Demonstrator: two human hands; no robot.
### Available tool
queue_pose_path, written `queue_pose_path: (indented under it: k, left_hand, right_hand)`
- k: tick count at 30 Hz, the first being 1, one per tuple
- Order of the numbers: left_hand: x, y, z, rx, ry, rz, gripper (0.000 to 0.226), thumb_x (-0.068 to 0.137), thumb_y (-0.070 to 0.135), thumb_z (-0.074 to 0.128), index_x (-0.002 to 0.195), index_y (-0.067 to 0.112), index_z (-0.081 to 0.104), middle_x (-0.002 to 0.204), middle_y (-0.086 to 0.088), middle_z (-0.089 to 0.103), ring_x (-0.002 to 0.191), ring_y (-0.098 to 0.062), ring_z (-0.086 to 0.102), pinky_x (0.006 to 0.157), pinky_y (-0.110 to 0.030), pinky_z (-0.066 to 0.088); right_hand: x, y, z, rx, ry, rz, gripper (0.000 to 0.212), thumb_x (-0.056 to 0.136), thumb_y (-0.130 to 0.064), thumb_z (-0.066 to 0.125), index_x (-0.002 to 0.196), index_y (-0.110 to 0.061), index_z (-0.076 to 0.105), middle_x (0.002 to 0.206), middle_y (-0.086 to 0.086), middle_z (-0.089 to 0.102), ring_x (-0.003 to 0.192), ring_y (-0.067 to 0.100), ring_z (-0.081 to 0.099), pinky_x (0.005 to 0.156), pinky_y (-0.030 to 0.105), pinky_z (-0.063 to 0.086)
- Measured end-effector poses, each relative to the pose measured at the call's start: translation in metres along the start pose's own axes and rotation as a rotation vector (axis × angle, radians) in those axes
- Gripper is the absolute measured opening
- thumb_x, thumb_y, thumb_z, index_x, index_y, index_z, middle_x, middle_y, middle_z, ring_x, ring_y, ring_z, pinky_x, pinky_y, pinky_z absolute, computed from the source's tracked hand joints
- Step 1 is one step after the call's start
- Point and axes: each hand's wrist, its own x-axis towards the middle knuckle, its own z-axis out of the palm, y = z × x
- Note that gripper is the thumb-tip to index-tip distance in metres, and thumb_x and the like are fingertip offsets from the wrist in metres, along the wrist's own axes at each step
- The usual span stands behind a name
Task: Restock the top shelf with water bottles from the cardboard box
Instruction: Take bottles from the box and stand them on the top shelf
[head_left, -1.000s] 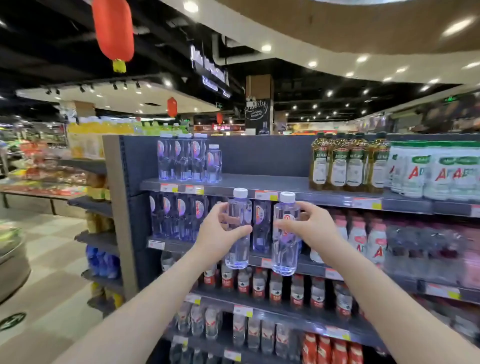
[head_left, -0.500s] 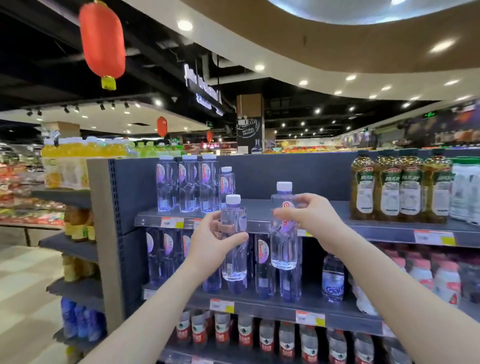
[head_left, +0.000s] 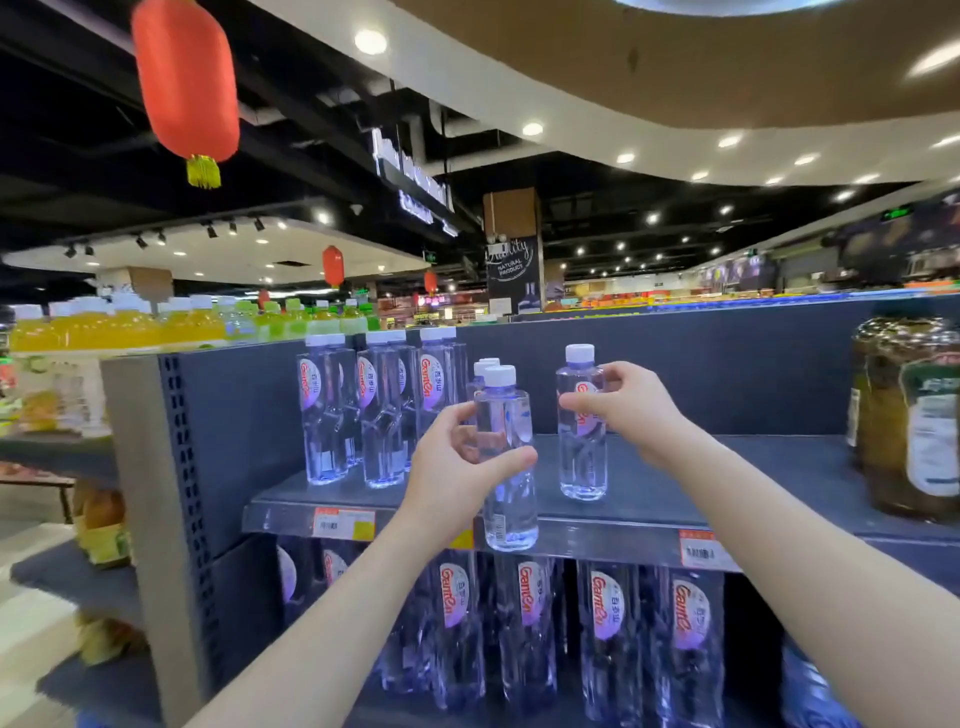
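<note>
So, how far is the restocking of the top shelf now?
Done: water bottles already stand at the left of the top shelf. In hand: the right hand sets one bottle on the shelf; the left hand holds another bottle before the edge, not yet placed. Left: the wide bare stretch toward the brown bottles.

Supermarket: dark ceiling w/ recessed spotlights (head_left: 533, 129), red lantern (head_left: 185, 83) hanging upper left, pale tile floor (head_left: 31, 613).
</note>
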Motion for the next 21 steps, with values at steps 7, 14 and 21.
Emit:
queue_pose_path:
  k: [7, 14, 21]
  left_hand:
    - [0.036, -0.019, -0.009, -0.029, -0.058, 0.044, 0.068, 0.061, 0.059, 0.09, 0.111, 0.056, 0.045, 0.099, 0.021, 0.076, 0.085, 0.006, 0.066, 0.073, -0.017, 0.046]
    - [0.065, -0.035, -0.014, -0.102, -0.131, 0.074, 0.077, 0.065, 0.05, 0.092, 0.128, 0.038, 0.048, 0.102, 0.015, 0.078, 0.093, -0.005, 0.073, 0.079, -0.03, 0.057]
    - [0.077, -0.044, -0.009, -0.09, -0.18, 0.119, 0.058, 0.068, 0.04, 0.093, 0.101, 0.067, 0.053, 0.1, 0.012, 0.079, 0.093, -0.007, 0.073, 0.071, -0.011, 0.053]
  right_hand:
    - [0.041, 0.037, 0.036, -0.03, 0.006, 0.046, 0.043, 0.079, -0.027, 0.083, 0.115, -0.016, 0.061, 0.076, 0.011, 0.077, 0.069, 0.015, 0.071, 0.064, 0.027, 0.052]
    - [0.085, 0.053, 0.072, -0.122, 0.097, 0.053, 0.05, 0.079, -0.034, 0.083, 0.12, -0.021, 0.057, 0.103, 0.0, 0.071, 0.075, 0.005, 0.068, 0.054, 0.019, 0.048]
    - [0.113, 0.064, 0.084, -0.163, 0.116, 0.054, 0.05, 0.083, -0.032, 0.076, 0.127, -0.018, 0.057, 0.111, 0.003, 0.07, 0.077, 0.015, 0.071, 0.061, 0.026, 0.053]
